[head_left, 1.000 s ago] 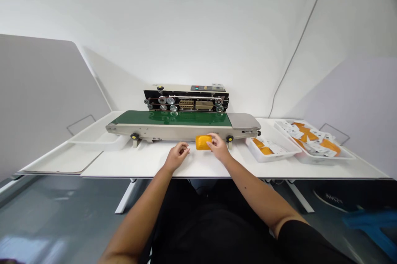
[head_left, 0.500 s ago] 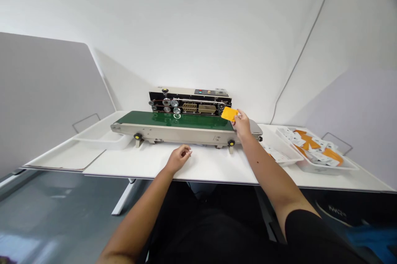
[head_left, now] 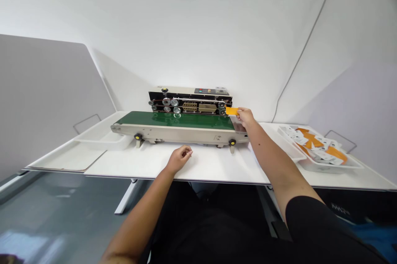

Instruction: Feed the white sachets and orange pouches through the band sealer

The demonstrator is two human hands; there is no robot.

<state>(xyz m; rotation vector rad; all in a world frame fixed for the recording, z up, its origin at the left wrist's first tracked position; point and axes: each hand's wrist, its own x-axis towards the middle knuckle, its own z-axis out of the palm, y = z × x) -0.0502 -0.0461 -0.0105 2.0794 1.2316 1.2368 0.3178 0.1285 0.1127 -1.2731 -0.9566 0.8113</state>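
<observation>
Orange flat plastic pouch sits pinched in my right hand, its far edge touching the right-hand end of the beige and black band sealing machine, at about one o'clock from me. From the head view, I see the pouch held above the right end of the machine's green conveyor belt. My left hand rests on the white tabletop at twelve o'clock, fingers loosely curled, holding nothing. At two o'clock, a white plastic tray carries a heap of orange and white pouches. At ten o'clock, a shallow white tray lies under the belt's left end.
</observation>
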